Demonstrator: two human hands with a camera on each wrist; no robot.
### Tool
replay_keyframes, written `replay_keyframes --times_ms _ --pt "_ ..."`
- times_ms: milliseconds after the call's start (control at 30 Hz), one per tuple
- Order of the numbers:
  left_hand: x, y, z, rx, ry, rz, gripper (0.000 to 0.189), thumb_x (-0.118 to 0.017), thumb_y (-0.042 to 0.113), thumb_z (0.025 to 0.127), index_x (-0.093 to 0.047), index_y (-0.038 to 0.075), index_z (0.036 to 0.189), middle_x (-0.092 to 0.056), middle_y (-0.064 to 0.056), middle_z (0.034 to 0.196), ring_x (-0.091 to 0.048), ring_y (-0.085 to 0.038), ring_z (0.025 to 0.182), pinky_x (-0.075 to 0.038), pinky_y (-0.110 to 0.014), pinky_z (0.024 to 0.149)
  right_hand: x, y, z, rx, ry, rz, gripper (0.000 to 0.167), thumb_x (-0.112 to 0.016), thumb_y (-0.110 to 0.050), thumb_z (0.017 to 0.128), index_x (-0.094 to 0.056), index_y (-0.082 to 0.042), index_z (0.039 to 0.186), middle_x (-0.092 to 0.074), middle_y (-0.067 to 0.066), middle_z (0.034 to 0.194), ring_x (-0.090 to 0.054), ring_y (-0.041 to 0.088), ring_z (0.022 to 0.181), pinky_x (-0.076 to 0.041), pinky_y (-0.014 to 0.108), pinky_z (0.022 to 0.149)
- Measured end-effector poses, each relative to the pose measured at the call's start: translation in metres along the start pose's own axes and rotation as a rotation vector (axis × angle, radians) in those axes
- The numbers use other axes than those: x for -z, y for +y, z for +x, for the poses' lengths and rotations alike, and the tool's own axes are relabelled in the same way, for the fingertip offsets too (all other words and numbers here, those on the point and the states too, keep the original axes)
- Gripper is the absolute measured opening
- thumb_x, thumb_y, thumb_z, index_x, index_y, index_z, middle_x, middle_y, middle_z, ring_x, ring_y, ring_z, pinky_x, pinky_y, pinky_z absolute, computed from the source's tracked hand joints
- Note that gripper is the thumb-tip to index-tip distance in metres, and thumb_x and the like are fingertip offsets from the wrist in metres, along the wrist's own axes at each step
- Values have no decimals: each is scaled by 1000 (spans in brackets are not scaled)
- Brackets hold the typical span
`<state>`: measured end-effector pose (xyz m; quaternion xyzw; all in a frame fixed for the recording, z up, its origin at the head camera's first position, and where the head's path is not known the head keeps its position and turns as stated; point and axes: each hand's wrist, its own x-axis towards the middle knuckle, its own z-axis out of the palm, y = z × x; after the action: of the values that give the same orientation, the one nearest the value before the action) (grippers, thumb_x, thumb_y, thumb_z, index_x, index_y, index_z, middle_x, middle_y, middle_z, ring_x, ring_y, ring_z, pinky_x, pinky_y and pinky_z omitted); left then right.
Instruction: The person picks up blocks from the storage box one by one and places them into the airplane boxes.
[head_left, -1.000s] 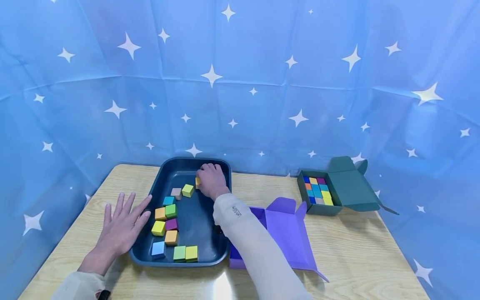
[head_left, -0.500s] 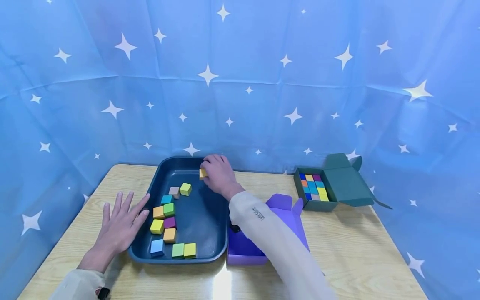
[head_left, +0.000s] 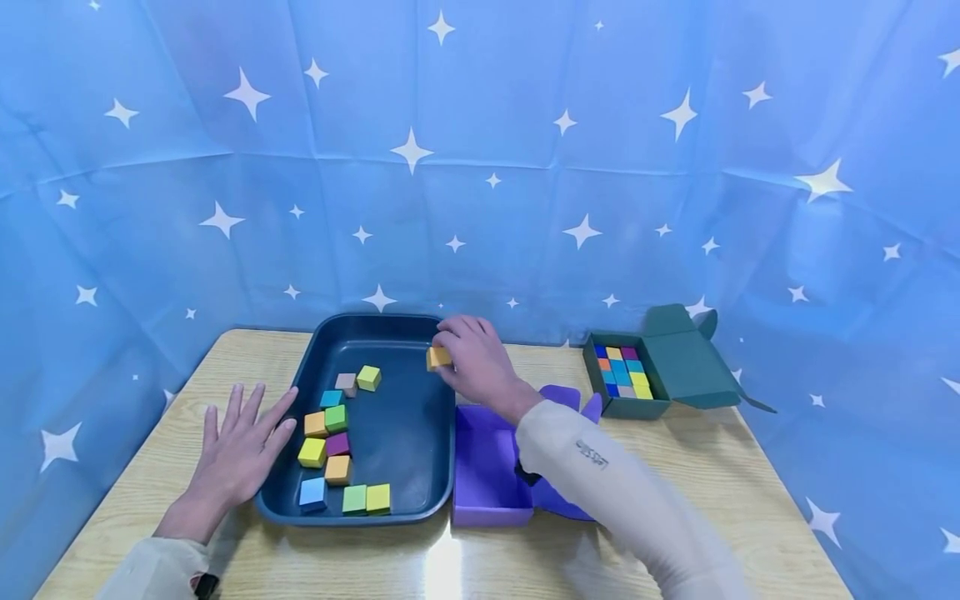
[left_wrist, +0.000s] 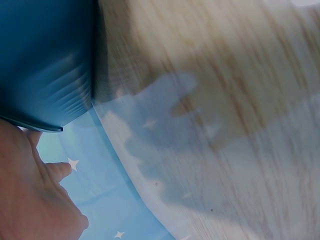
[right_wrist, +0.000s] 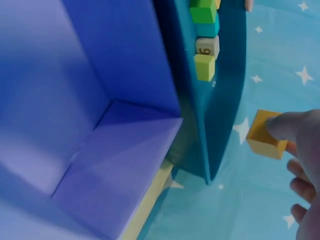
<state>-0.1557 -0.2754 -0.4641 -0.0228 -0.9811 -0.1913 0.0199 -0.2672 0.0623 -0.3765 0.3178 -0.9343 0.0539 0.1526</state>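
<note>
Orange block [head_left: 438, 359]: R hand [head_left: 480, 362] fingers clamped on it; L hand [head_left: 238, 457] fingers apart, @ tray [head_left: 408, 450].

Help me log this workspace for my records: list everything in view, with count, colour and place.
wood-grained table: one, pale brown, under the containers
starry cloth backdrop: one, blue and white, behind the table
rectangular tray: one, dark blue, table's left
loose cubes: eleven; three yellow, two orange, two green, one each teal, grey, purple, light blue; in the tray
held cube: one, orange, in the right hand
purple cardboard-looking box: one, purple, right of the tray
green cardboard-looking box: one, dark green, farther right, lid open
packed cubes: about twelve showing, mixed colours, in the green box
fabric sleeves: two, off-white, forearms
left hand: one, bare, tray's left rim
right hand: one, bare, pinching the held cube
</note>
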Motion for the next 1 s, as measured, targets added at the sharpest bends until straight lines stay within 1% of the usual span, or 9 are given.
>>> replay_keyframes --times_ms 100,267,433,567,667,800,1000 --pt "0 0 0 1 -3 -3 59 -25 52 104 -15 30 157 -6 -29 161 21 -46 147 22 -70 109 5 6 -13 -24 -20 42 29 -75 -32 85 -68 -17 109 -61 -1 126 -50 20 124 -38 41 108" --pt "1 -1 0 1 -6 1 59 -25 52 104 -15 30 157 -6 -28 161 23 -45 146 21 -70 109 11 14 -29 -56 -69 64 28 -74 -34 86 -68 -16 107 -60 0 129 -50 21 127 -37 43 110" --pt "1 0 1 3 -8 9 59 -25 53 103 -14 30 157 -6 -28 161 21 -46 147 20 -71 109 11 16 -44 -36 -121 51 26 -74 -31 85 -69 -16 105 -60 2 132 -50 23 129 -37 44 112" --pt "0 0 1 8 -12 8 60 -24 54 103 -13 30 157 -5 -29 161 23 -46 146 21 -71 109 7 13 -54 -4 -154 50 25 -76 -30 82 -70 -16 102 -60 2 131 -51 23 128 -38 44 111" --pt "0 0 1 9 -13 6 60 -24 54 103 -13 30 157 -5 -29 161 24 -45 146 21 -71 109 4 9 -59 8 -179 42 25 -78 -31 79 -71 -16 98 -60 2 130 -52 23 125 -40 44 110" --pt "-1 0 0 6 -12 6 60 -24 53 103 -13 29 157 -5 -29 161 22 -47 146 21 -71 108 1 5 -62 1 -227 9 22 -79 -31 77 -73 -18 94 -61 0 129 -53 22 123 -41 43 108" --pt "-1 1 0 -1 -6 5 60 -25 53 103 -13 29 157 -6 -30 161 23 -46 146 21 -71 109 -6 0 -63 -4 -301 -12 26 -79 -35 78 -76 -19 98 -60 0 130 -51 21 124 -40 42 109"
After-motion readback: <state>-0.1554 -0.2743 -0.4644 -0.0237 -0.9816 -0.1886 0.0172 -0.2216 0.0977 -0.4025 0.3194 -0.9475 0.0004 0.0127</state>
